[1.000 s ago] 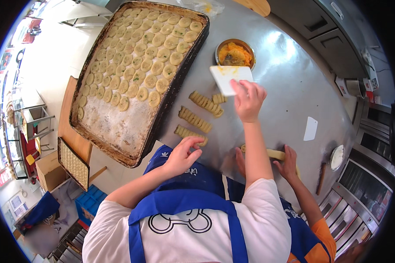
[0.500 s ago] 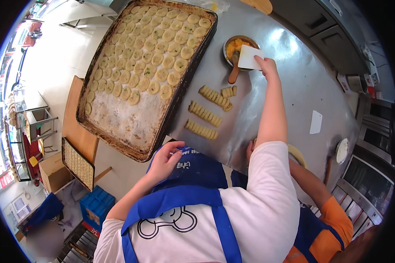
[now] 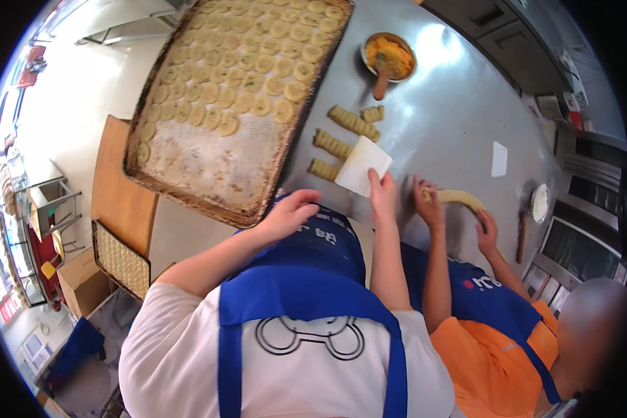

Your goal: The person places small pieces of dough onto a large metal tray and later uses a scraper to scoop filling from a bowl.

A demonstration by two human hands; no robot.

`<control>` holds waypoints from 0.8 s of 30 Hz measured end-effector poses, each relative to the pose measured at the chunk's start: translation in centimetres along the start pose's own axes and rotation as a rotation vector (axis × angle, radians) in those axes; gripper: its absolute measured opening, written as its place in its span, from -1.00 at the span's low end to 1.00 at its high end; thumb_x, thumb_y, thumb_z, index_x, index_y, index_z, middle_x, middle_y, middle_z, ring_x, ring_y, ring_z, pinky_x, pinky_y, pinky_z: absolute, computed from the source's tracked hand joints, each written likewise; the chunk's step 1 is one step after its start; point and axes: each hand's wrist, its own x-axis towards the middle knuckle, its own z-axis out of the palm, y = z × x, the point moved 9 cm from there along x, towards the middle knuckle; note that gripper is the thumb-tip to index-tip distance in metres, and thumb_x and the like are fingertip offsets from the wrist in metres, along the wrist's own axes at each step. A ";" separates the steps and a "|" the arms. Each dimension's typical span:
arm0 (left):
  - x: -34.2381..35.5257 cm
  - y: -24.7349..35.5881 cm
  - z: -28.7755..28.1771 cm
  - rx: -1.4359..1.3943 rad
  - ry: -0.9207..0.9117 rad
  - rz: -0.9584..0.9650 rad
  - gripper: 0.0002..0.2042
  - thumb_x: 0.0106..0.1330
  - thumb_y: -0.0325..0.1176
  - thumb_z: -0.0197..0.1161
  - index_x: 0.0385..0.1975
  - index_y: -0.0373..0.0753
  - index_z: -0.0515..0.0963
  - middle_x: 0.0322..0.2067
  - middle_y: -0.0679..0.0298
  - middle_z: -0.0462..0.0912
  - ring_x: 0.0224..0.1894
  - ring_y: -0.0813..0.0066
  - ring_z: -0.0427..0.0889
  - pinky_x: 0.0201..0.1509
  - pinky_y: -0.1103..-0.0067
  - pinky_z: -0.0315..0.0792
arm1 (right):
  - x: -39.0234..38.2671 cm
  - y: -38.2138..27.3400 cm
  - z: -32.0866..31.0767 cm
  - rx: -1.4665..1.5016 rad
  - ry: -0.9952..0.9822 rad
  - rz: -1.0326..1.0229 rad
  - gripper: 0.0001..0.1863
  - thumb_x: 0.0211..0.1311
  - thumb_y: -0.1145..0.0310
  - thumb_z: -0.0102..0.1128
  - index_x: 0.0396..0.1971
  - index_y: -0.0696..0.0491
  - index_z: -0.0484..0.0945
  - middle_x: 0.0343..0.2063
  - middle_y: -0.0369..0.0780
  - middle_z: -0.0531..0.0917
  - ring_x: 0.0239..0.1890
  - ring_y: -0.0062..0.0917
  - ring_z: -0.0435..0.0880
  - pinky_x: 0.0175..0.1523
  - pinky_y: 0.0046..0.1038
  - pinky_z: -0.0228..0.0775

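Note:
My right hand (image 3: 382,196) grips a flat white dough scraper (image 3: 361,167), which lies over the near right ends of the sliced dough rolls (image 3: 333,144). These rolls sit in several short rows on the steel table, cut into small rounds, with a shorter piece beside the farthest row. In front of my apron, close to the tray's near corner, my left hand (image 3: 289,214) is held with loosely bent fingers and nothing in it. A large baking tray (image 3: 188,164) at the left carries many flat dough rounds on its far part; bare metal shows at its near end.
A bowl of orange-yellow filling (image 3: 390,56) with a wooden-handled spatula (image 3: 381,85) stands farther back. At right, a co-worker's hands hold a long dough roll (image 3: 460,198). Another white scraper (image 3: 499,159) and a small white-filled bowl (image 3: 539,203) lie beyond. A smaller filled tray (image 3: 120,259) leans at lower left.
My right hand has brought the scraper from the filling bowl back toward me, onto the cut rolls. My left hand has shifted right. The co-worker's hands and dough roll have come into fuller view.

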 end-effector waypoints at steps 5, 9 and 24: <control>-0.7 1.8 1.5 0.001 -0.173 0.047 -0.62 0.44 -0.30 0.10 0.22 -0.24 0.41 0.07 0.31 0.57 0.01 0.62 0.52 0.04 0.63 0.43 | -1.1 -7.3 2.7 0.346 -0.001 0.009 -0.65 0.38 0.27 0.16 -0.02 0.25 0.55 -0.20 -0.24 0.68 -0.19 -0.62 0.63 -0.07 -0.53 0.45; -3.9 3.4 0.4 -0.106 -0.166 0.211 -0.65 0.44 -0.38 0.08 0.18 -0.31 0.42 0.05 0.24 0.59 0.04 0.57 0.54 0.12 0.59 0.43 | 1.1 -17.7 11.5 0.392 -0.252 -0.146 -0.66 0.38 0.30 0.14 0.00 0.23 0.53 -0.17 -0.24 0.68 -0.18 -0.66 0.61 -0.05 -0.55 0.44; -13.4 -1.3 -11.9 -0.408 0.136 0.277 -0.66 0.47 -0.40 0.02 0.19 -0.30 0.41 0.00 0.27 0.60 -0.01 0.59 0.54 0.09 0.60 0.42 | 8.5 -18.8 35.1 -0.909 -0.731 -0.232 -0.45 -0.04 -0.14 0.41 -0.55 0.16 0.70 -0.60 -0.18 0.72 -0.58 -0.56 0.67 -0.47 -0.50 0.48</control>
